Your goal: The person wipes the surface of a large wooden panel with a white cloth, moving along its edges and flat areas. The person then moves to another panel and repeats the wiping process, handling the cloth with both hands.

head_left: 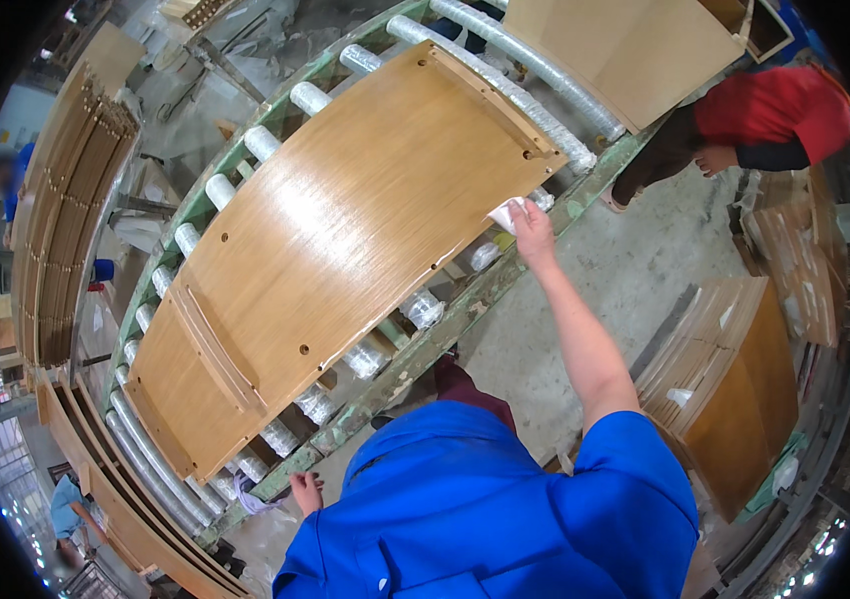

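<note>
Blue shirt cloth fills the foreground, and just beyond it a brown wooden panel lies across plastic-wrapped rollers on a green frame. Stacked boards stand to the right on the concrete floor; farther along the frame, a co-worker in red is near another panel. The right arm reaches forward, the right hand pinching a white cloth at the panel's near edge, while the left hand (fingers loosely bent) hangs low beside the frame.
</note>
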`<action>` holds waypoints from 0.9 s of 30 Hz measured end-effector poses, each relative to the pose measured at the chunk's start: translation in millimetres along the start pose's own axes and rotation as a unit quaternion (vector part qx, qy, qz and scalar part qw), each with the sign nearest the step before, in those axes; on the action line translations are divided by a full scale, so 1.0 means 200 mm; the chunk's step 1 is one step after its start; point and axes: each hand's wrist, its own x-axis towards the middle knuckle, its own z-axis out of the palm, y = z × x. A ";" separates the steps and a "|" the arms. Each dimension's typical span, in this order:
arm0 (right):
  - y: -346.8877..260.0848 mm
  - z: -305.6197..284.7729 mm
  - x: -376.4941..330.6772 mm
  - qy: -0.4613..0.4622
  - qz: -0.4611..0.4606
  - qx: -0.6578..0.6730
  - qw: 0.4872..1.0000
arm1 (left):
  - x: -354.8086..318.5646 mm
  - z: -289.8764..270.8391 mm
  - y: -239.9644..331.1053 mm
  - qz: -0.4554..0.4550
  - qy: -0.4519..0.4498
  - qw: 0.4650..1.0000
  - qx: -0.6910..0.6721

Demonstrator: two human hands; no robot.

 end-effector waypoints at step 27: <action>-0.08 -0.06 0.01 0.036 -0.109 -0.177 0.978 | 0.01 0.15 -0.05 -0.052 -0.191 0.967 0.158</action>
